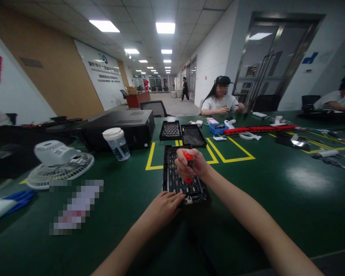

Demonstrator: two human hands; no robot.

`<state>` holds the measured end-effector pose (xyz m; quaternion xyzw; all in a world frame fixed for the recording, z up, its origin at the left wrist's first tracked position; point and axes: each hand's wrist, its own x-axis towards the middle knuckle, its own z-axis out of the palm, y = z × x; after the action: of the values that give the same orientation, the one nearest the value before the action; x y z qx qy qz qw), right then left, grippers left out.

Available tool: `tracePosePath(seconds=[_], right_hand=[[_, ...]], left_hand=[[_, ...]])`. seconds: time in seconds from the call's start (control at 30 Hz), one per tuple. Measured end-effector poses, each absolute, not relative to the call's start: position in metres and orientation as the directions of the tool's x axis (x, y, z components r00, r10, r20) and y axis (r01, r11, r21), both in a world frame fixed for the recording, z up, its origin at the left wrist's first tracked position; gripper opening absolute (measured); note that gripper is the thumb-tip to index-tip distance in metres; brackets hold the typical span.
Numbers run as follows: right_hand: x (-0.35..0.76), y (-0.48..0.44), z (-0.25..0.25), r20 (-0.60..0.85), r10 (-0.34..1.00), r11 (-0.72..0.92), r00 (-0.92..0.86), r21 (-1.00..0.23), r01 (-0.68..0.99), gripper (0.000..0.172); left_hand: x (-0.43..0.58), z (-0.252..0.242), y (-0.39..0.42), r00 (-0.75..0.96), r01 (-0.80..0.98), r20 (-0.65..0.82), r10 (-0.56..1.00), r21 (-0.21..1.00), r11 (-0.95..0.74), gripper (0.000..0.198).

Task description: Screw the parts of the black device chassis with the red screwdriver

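In front of me a black plastic frame (172, 174) with rows of dark cells or slots lies on the green table. My right hand (194, 163) is wrapped round the red-and-black handle of a screwdriver (188, 178). Its shaft points down, and the tip meets a small pale part (189, 200) at the frame's near edge. My left hand (167, 203) lies with fingers stretched out over the frame's near left corner, close to the screwdriver's tip. What lies under those fingers is hidden.
A black tray of round cells (171, 130) and a dark flat tray (193, 135) stand beyond the frame. Leftward are a lidded cup (117, 142), a white fan (60, 163) and a black computer case (117, 126). A person (220, 97) sits across the table (276, 207).
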<state>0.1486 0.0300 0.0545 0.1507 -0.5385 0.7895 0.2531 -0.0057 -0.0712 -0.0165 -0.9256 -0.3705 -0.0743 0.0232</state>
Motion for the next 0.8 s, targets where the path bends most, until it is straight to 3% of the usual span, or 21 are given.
tracePosePath(seconds=[0.8], right_hand=[[0.161, 0.016, 0.055, 0.502, 0.534, -0.062, -0.681, -0.780, -0.623, 0.027]], left_hand=[[-0.006, -0.021, -0.069, 0.713, 0.687, 0.176, 0.679, 0.016, -0.726, 0.039]])
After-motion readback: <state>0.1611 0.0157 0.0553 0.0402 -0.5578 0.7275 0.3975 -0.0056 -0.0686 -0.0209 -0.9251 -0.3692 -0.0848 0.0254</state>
